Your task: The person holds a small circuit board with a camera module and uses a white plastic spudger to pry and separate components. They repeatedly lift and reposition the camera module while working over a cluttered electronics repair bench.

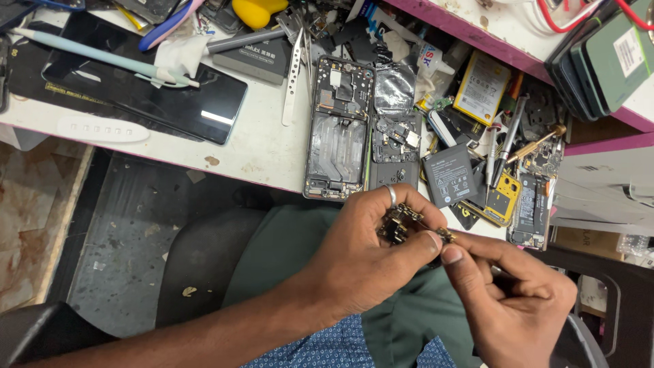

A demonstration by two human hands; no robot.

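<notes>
bare forearms, a silver ring on the left hand, perhaps a blue dotted shirt.

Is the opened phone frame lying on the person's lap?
No, the phone frame lies on the white bench, while the left hand and right hand hold a small circuit part over the lap.

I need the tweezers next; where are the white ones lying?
In the head view, the white tweezers lie upper centre on the white bench, left of the opened phone frame.

Left hand and right hand pinching small circuit part, opened phone frame on cluttered bench
</notes>
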